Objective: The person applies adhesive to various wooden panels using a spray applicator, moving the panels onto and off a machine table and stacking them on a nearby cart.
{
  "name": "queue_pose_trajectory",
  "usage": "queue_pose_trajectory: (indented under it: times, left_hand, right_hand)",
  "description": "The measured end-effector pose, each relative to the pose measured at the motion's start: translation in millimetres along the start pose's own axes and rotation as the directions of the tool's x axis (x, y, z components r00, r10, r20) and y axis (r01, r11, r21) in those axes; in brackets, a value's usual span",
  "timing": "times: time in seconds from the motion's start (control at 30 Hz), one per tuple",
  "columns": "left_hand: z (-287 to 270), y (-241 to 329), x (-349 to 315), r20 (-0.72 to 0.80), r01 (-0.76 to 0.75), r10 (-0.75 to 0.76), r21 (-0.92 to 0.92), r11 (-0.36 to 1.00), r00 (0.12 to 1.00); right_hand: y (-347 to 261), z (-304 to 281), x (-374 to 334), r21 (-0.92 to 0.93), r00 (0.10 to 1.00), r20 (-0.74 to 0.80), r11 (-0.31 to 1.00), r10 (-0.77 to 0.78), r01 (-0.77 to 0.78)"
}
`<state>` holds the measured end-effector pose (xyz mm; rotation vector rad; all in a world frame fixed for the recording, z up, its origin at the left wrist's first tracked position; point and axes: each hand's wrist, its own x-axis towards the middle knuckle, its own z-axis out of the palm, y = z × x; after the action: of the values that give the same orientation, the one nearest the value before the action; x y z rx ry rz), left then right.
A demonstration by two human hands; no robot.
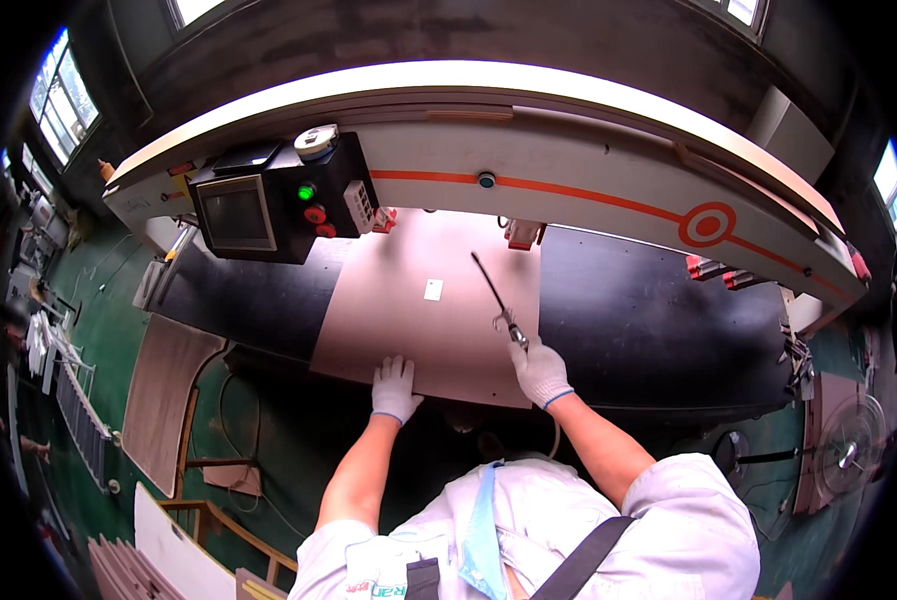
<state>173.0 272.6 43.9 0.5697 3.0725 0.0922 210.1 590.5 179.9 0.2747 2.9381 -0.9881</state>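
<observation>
A reddish-brown wood panel [388, 320] lies on the black machine table [648, 330], with a small white label [433, 290] on its surface. My left hand [395, 388], in a white glove, rests flat on the panel's near edge with its fingers stretched out. Gloved in white too, my right hand [542, 374] is closed around an air blow gun [514, 330]. The gun's long thin dark nozzle points up and to the left over the panel. A hose hangs down below my right wrist.
A white machine beam [588, 170] with an orange stripe spans the table's far side. On its left hangs a control box [293, 205] with a screen and lit green button. A brown board [168, 390] leans at left; a round fan [848, 455] stands at right.
</observation>
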Motion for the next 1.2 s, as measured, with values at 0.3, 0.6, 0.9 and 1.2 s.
queue_pose_trajectory:
  times: [0.3, 0.6, 0.9, 1.2]
  left_hand:
    - [98, 29, -300, 0.326, 0.524, -0.430, -0.303, 0.796, 0.842]
    - [95, 5, -530, 0.668, 0.995, -0.743, 0.053, 0.082, 0.026]
    - [99, -13, -445, 0.580, 0.754, -0.811, -0.568, -0.330, 0.081]
    - [115, 19, -539, 0.232, 0.307, -0.492, -0.545, -0.780, -0.839]
  right_hand:
    - [-70, -28, 34, 0.081, 0.921, -0.387, 0.997, 0.048, -0.018]
    - [-90, 26, 39, 0.667, 0.971, -0.198, 0.744, 0.134, 0.033]
    - [-145, 157, -49, 0.057, 0.782, 0.623, 0.997, 0.003, -0.049]
    - [-310, 217, -3, 0.037, 0.212, 0.967, 0.897, -0.144, 0.440]
